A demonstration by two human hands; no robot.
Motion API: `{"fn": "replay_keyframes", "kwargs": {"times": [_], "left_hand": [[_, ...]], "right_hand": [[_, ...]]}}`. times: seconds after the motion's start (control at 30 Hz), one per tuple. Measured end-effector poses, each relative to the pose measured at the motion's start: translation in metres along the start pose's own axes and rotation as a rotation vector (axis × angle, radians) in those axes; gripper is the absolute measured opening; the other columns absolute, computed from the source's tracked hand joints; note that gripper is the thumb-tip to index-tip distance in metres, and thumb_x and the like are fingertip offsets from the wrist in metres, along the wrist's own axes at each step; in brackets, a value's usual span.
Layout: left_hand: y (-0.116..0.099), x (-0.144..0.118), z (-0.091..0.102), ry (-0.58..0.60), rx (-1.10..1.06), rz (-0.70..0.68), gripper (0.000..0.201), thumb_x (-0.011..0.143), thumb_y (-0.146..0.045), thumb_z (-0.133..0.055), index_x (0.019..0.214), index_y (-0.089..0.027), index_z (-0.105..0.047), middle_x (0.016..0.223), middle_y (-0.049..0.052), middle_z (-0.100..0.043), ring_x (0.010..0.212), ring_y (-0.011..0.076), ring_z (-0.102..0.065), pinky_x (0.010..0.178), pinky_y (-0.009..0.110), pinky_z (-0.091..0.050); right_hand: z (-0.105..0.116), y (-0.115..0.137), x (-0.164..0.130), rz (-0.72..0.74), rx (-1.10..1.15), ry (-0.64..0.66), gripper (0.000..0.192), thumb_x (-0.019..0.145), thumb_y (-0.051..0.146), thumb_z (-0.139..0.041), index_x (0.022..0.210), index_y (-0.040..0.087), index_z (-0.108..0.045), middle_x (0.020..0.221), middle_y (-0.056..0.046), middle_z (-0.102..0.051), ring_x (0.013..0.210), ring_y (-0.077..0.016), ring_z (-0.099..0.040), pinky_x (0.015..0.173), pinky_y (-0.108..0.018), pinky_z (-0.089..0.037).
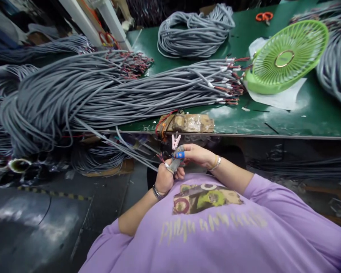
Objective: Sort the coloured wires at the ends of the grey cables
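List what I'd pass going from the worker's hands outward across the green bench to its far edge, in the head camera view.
Left hand and right hand pinching thin wire ends → pink clip → taped block on the bench edge → long grey cable bundle → coiled grey cable → orange scissors.

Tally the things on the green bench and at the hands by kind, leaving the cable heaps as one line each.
Green fan: 1
Orange scissors: 1
Coiled grey cable bundle: 1
Long grey cable bundle: 1
Taped block: 1
Pink clip: 1
Wire ends between left hand and right hand: 1 bunch
Total: 7
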State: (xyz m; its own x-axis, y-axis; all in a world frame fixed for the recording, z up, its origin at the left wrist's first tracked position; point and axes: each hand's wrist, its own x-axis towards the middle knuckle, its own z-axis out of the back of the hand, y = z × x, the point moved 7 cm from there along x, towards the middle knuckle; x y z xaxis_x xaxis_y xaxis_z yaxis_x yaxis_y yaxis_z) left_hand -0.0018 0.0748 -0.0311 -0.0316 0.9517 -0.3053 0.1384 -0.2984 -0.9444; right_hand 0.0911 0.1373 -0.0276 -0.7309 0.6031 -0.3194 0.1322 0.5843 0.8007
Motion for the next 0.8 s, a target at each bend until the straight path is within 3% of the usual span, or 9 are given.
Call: {"fn": "replay_keyframes", "kwargs": {"times": [0.2, 0.53, 0.8], "left_hand": [[0.000, 0.000, 0.000, 0.018, 0.027, -0.019, 0.046, 0.084, -0.052, -0.060, 0.060, -0.013, -0.062, 0.053, 0.005, -0.065, 0.041, 0.0094, -0.056, 0.040, 0.020, -0.033], [-0.002, -0.003, 0.008, -0.126, -0.008, -0.051, 0.039, 0.080, -0.051, -0.062, 0.065, -0.015, -0.061, 0.058, 0.004, -0.067, 0.042, 0.0101, -0.057, 0.041, 0.021, -0.035], [-0.002, -0.001, 0.004, -0.057, 0.010, -0.037, 0.041, 0.082, -0.051, -0.062, 0.064, -0.014, -0.061, 0.055, 0.005, -0.066, 0.040, 0.0095, -0.056, 0.039, 0.020, -0.033]], "right_hand": [[0.001, -0.002, 0.004, 0.019, -0.020, -0.069, 0.035, 0.058, 0.036, -0.084, 0.071, 0.011, -0.063, 0.060, 0.000, -0.063, 0.052, -0.0081, -0.054, 0.053, -0.021, -0.041], [0.016, 0.001, 0.000, 0.106, -0.031, -0.174, 0.029, 0.062, 0.036, -0.078, 0.068, 0.014, -0.060, 0.059, 0.002, -0.059, 0.053, -0.0074, -0.049, 0.052, -0.021, -0.038], [-0.003, -0.004, 0.007, -0.022, 0.056, -0.048, 0.044, 0.053, 0.042, -0.087, 0.068, 0.013, -0.058, 0.060, 0.001, -0.061, 0.052, -0.0085, -0.054, 0.053, -0.022, -0.041]]}}
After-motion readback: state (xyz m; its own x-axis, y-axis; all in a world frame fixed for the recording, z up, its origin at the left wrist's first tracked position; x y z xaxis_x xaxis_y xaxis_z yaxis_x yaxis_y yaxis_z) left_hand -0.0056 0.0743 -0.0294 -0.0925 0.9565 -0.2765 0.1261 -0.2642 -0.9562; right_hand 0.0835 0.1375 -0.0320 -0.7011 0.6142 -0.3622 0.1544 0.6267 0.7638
